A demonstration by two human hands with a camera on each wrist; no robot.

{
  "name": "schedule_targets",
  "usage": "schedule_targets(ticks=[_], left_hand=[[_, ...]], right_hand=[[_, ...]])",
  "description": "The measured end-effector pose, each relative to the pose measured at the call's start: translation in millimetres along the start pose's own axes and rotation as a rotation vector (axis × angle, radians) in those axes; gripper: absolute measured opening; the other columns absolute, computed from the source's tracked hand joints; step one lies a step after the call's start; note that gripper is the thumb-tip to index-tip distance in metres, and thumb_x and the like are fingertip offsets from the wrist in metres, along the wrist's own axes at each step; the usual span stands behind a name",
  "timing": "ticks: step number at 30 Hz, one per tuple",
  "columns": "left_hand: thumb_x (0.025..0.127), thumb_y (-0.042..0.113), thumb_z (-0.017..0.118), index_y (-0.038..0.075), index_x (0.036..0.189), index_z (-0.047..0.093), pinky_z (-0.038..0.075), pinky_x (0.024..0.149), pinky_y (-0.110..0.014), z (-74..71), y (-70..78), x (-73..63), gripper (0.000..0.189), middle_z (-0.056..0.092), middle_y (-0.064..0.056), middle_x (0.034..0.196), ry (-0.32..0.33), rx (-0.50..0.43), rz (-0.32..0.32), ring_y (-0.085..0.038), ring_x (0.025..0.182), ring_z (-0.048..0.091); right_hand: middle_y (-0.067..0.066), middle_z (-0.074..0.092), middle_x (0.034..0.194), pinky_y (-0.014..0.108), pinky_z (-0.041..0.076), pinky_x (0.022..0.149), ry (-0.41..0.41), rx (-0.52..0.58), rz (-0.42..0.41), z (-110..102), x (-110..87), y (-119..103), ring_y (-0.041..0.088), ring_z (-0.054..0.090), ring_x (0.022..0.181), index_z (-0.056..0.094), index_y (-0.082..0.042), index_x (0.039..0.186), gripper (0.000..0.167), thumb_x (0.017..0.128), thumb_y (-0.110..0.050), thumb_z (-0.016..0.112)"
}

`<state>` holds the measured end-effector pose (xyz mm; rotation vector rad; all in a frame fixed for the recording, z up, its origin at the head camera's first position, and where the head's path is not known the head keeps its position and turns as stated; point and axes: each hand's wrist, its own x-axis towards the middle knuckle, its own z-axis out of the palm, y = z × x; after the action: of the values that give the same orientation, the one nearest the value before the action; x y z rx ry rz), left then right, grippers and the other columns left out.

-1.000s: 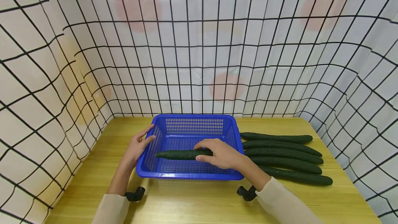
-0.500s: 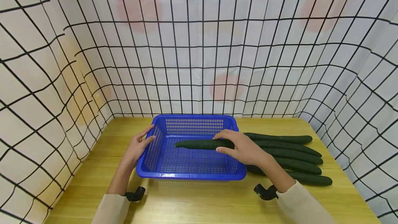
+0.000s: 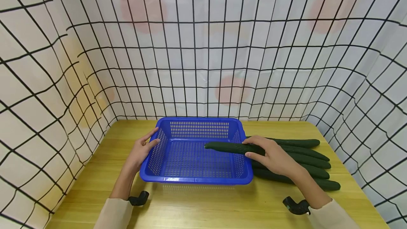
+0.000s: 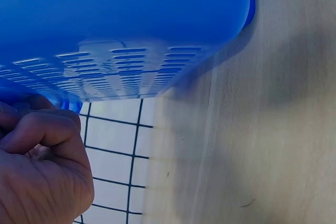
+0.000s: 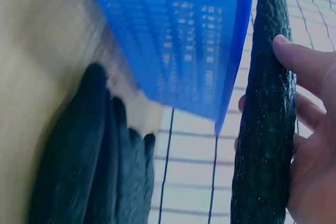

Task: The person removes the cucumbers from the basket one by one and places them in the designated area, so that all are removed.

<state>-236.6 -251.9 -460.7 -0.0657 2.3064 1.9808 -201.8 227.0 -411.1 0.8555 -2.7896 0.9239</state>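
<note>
My right hand (image 3: 275, 155) grips a long dark green cucumber (image 3: 224, 147) near its middle, thumb on one side and fingers on the other. The cucumber's tip reaches over the right part of a blue plastic basket (image 3: 200, 180), above the rim. In the right wrist view this cucumber (image 5: 262, 124) stands apart from the basket wall (image 5: 173, 40). At the basket's left end, my left hand (image 3: 141, 152) holds the rim, its thumb over the inside. Curled fingers of the left hand (image 4: 44, 166) show at the rim in the left wrist view.
Several more cucumbers (image 3: 327, 185) lie side by side on the wooden table (image 3: 203, 207), right of the basket and partly under my right hand. A black wire grid (image 3: 208, 68) with a white sheet behind it encloses the back and sides.
My right hand has carried the cucumber from low over the basket's middle to the right, up across the right rim. My left hand and the basket have stayed in place.
</note>
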Motion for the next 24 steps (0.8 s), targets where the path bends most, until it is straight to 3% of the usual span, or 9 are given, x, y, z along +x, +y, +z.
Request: schedule_targets(ticks=[6,13,19,24], left_hand=[[0.105,0.026,0.060,0.031,0.160,0.040,0.064,0.067,-0.041,-0.4,1.8,-0.9,0.059,0.070,-0.029,0.114,-0.014,-0.019,-0.005,-0.028,0.078,0.076],[0.105,0.025,0.059,0.030,0.161,0.037,0.064,0.067,-0.040,-1.1,2.9,-2.0,0.061,0.071,-0.026,0.114,-0.026,-0.044,-0.018,-0.026,0.078,0.076],[0.104,0.025,0.060,0.029,0.160,0.040,0.064,0.066,-0.037,-0.8,5.6,-1.5,0.060,0.069,-0.022,0.117,-0.006,-0.048,-0.022,-0.022,0.076,0.075],[0.104,0.028,0.061,0.029,0.160,0.041,0.063,0.065,-0.033,-3.0,4.6,-2.5,0.059,0.067,-0.019,0.118,-0.013,-0.021,-0.014,-0.019,0.075,0.074]], right_hand=[[-0.001,0.064,0.137,0.057,0.051,0.104,0.027,-0.019,0.027,-11.2,-23.9,15.3,0.030,0.059,0.131,0.062,-0.020,0.137,0.039,0.101,-0.037,0.064],[-0.007,0.063,0.137,0.048,0.055,0.098,0.058,-0.078,0.082,-25.9,-50.8,32.0,0.022,0.060,0.127,0.061,-0.025,0.137,0.038,0.101,-0.036,0.065],[-0.003,0.064,0.136,0.041,0.057,0.091,0.093,-0.122,0.108,-36.5,-72.8,43.4,0.023,0.061,0.123,0.062,-0.025,0.137,0.037,0.100,-0.032,0.067],[-0.002,0.065,0.134,0.029,0.056,0.088,0.134,-0.138,0.113,-43.2,-92.7,55.6,-0.006,0.053,0.120,0.063,-0.028,0.136,0.039,0.098,-0.027,0.071]])
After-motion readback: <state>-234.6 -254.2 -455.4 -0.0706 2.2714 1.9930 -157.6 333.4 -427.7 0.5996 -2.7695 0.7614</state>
